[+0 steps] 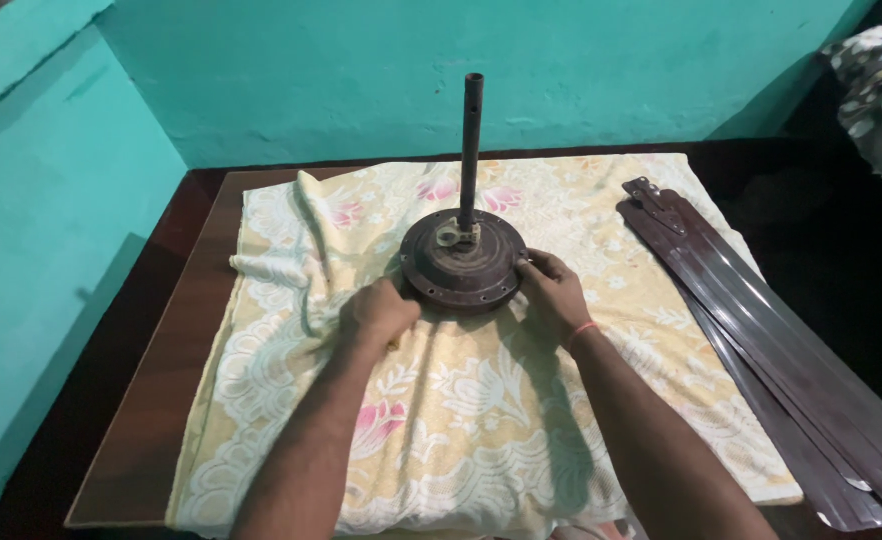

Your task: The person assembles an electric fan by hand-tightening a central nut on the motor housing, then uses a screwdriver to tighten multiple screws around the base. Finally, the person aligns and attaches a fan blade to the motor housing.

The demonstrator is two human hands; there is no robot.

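Note:
A round dark brown fan motor housing [462,264] sits on a cream floral cloth [461,420], with a thin dark rod [471,150] standing upright from its centre. My left hand [378,314] grips the housing's left rim with curled fingers. My right hand [553,292] holds the right rim; an orange thread circles that wrist.
Several long dark brown fan blades [761,340] lie stacked along the right side of the cloth. The cloth covers a brown wooden table [161,380]. Teal walls [311,70] stand close behind and to the left. A patterned fabric bundle [881,90] sits at the far right.

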